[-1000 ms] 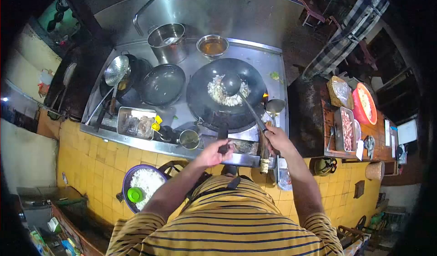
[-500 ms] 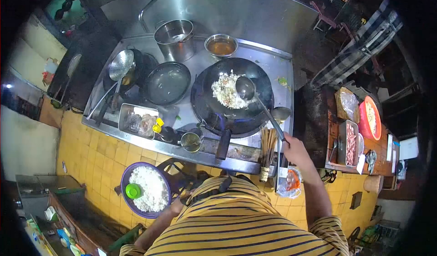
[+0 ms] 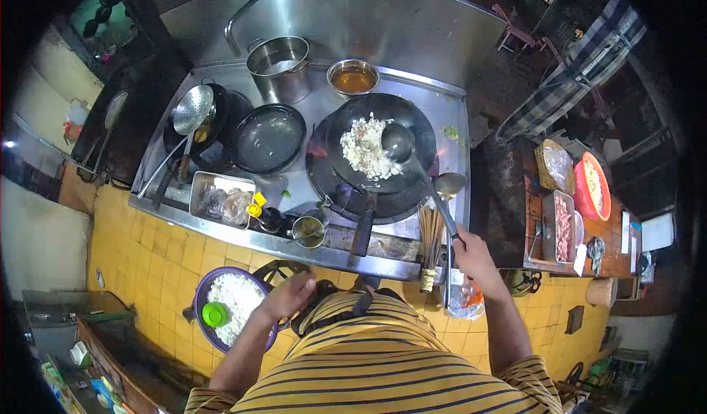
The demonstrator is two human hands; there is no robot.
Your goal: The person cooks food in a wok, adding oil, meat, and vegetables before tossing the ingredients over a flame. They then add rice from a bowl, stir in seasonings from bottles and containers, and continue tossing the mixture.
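In the large black wok [image 3: 420,131] lies white rice mixed with small darker bits [image 3: 362,147]. My right hand [image 3: 473,254] is closed round the handle of a long ladle [image 3: 398,143], whose dark bowl rests at the right side of the rice. The wok's handle [image 3: 362,234] points toward me, and no hand touches it. My left hand [image 3: 291,295] is raised in front of my waist, between the stove edge and the purple basin, its fingers partly bent and apart, holding nothing. White rice and a green bowl [image 3: 214,315] sit in the purple basin [image 3: 201,298].
Left on the stove are a strainer [image 3: 193,110], a black pan [image 3: 269,138], a steel pot [image 3: 280,83] and a metal tray [image 3: 197,197]. Orange liquid fills a bowl [image 3: 353,78] behind the wok. A bamboo brush [image 3: 428,245] stands at the right. A side table holds raw meat [image 3: 564,230].
My left hand has risen from beside my waist toward the stove edge. The wok has tilted or shifted slightly, and the ladle remains in my right hand among the rice.
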